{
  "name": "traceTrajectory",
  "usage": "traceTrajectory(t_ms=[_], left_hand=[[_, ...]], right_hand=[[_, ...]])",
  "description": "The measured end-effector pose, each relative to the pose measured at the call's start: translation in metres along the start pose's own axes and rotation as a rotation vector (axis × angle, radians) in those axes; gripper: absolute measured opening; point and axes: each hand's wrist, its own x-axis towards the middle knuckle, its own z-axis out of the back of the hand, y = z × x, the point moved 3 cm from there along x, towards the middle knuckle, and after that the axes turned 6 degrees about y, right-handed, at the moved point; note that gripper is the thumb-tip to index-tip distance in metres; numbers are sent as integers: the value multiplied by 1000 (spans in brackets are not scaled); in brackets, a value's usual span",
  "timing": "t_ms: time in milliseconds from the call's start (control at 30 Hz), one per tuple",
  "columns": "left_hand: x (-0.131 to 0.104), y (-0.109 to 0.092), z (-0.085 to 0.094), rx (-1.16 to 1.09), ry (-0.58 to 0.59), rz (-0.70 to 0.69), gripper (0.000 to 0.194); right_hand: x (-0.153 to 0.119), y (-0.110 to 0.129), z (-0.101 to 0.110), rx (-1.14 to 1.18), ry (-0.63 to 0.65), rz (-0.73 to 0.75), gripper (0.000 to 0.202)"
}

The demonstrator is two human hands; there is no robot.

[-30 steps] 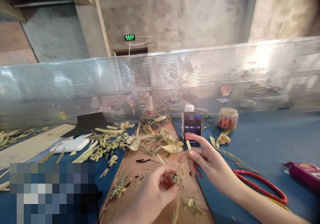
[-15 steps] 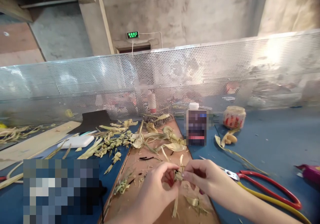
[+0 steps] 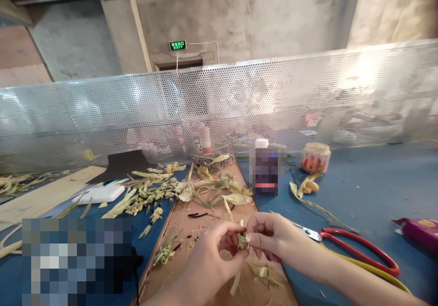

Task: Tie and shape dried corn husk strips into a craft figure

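My left hand (image 3: 214,253) is closed, thumb and forefinger pinching a small folded piece of dried husk (image 3: 242,241) above the brown board. From the other side, my right hand (image 3: 273,235) pinches the same piece with thumb and fingertips. A pale strip (image 3: 235,284) hangs below the fingers. Just right of it, a loose husk scrap (image 3: 262,271) lies on the board (image 3: 186,276). Part of the held piece is covered by my fingers.
Dried husks (image 3: 232,187) cover the board's far end. Left of it lies a knotted husk bunch (image 3: 153,194) near a white case (image 3: 101,194). Red-handled pliers (image 3: 359,246), a white-capped bottle (image 3: 265,169), a glass jar (image 3: 315,158) and a purple packet (image 3: 419,233) are on the right.
The view has shifted slightly, so the table things sit a little further left. Both hands keep their pinch on the husk piece; my right fingertips have moved slightly around it.
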Motion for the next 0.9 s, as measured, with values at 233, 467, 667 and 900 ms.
traceTrajectory(t_ms=[233, 467, 667, 900], left_hand=[[-2, -1, 1, -1, 45, 3, 18], [-1, -3, 4, -33, 61, -2, 16], [-1, -4, 2, -167, 98, 6, 21], [-4, -10, 1, -296, 126, 47, 14]], right_hand=[[0, 1, 2, 13, -16, -21, 31], [-2, 4, 0, -51, -47, -39, 29], [-1, 2, -2, -85, -62, -20, 22], [-1, 2, -7, -98, -140, 35, 23]])
